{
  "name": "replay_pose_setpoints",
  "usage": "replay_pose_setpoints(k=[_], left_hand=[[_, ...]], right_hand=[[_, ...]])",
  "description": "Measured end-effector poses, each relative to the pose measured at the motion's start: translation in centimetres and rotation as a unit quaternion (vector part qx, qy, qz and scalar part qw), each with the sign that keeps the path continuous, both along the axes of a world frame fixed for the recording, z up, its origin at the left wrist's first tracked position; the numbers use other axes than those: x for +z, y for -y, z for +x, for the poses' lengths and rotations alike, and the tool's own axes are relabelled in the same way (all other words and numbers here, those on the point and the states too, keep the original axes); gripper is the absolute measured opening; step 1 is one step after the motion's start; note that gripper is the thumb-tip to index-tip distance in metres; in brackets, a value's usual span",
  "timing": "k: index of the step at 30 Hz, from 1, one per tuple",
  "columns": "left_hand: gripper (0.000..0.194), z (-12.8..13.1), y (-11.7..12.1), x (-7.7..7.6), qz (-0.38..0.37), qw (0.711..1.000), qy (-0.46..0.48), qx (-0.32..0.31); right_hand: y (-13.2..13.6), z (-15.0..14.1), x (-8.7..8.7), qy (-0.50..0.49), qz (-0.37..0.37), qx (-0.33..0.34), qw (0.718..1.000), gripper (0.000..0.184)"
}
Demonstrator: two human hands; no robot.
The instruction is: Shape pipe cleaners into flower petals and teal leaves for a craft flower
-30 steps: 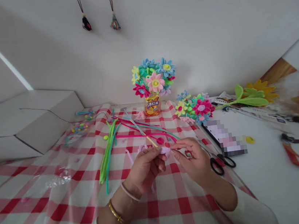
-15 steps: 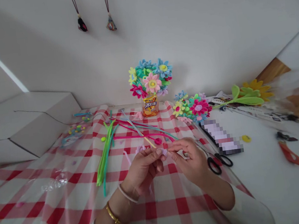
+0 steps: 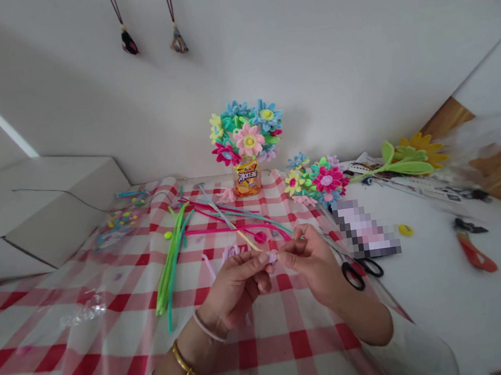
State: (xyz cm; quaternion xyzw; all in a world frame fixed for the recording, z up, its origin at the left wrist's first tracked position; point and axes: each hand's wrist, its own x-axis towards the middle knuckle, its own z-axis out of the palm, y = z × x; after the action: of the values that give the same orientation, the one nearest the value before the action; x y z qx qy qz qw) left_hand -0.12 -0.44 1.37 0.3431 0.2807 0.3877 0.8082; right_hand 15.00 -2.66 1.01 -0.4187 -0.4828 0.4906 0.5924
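Between thumb and fingers, my left hand (image 3: 243, 277) pinches a small lilac pipe cleaner piece (image 3: 271, 258), bent into a little fuzzy shape. The fingertips of my right hand (image 3: 309, 263) close on its right side, so much of it is hidden. Just behind my left hand lie more lilac pipe cleaners (image 3: 231, 253) on the checked cloth. A thin yellowish stem (image 3: 248, 237) points toward the fingertips; whether it touches them I cannot tell. Beyond are magenta pipe cleaners (image 3: 223, 229), and green pipe cleaners (image 3: 172, 262) lie in a bundle to the left.
Fuzzy flowers fill an orange-labelled cup (image 3: 247, 179) at the back. A flower bunch (image 3: 323, 179) lies right of it. Scissors (image 3: 362, 270) and a blurred-out phone (image 3: 362, 228) are by my right hand. Orange-handled pliers (image 3: 475, 250) lie far right; a white box (image 3: 42, 215) stands left.
The whole view has shifted slightly, with things sitting a little further left. Both hands keep pinching the lilac piece; the right fingers have turned slightly around it.
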Motion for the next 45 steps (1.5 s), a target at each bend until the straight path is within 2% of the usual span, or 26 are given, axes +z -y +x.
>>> replay_pose_setpoints(k=[3,6,10,13,18,24,30,38,45], left_hand=[[0.011,-0.5,-0.2,0.2,0.022,1.0,-0.02,0.001],[0.014,-1.0,-0.5,0.4,0.062,0.995,-0.072,0.021],[0.017,-1.4,-0.9,0.4,0.104,0.986,-0.129,0.02],[0.019,-1.5,-0.9,0.5,0.102,0.986,-0.131,0.012],[0.019,-1.5,-0.9,0.5,0.059,0.996,-0.063,0.009],[0.019,-1.5,-0.9,0.1,0.072,0.993,-0.09,-0.001],[0.023,-1.2,-0.8,0.0,0.045,0.996,-0.075,-0.005],[0.023,-1.2,-0.6,0.1,0.066,0.995,-0.065,-0.045],[0.017,-1.2,-0.7,0.2,0.088,0.994,-0.063,-0.025]], right_hand=[[-0.4,-0.2,-0.1,-0.119,-0.075,0.061,0.988,0.03],[-0.9,-0.2,-0.6,-0.136,-0.104,0.093,0.981,0.029],[-1.1,0.1,-0.8,-0.079,-0.093,0.105,0.987,0.028],[-1.0,0.2,-0.6,-0.041,-0.1,0.087,0.99,0.031],[-0.8,0.0,-0.5,-0.069,-0.097,0.069,0.99,0.036],[-0.6,-0.1,-0.7,-0.074,-0.088,0.113,0.987,0.031],[-0.5,-0.2,-0.5,-0.074,-0.081,0.116,0.987,0.031],[0.0,-0.9,0.0,-0.113,-0.054,0.205,0.971,0.023],[-0.2,-0.6,-0.7,-0.133,-0.056,0.191,0.971,0.025]])
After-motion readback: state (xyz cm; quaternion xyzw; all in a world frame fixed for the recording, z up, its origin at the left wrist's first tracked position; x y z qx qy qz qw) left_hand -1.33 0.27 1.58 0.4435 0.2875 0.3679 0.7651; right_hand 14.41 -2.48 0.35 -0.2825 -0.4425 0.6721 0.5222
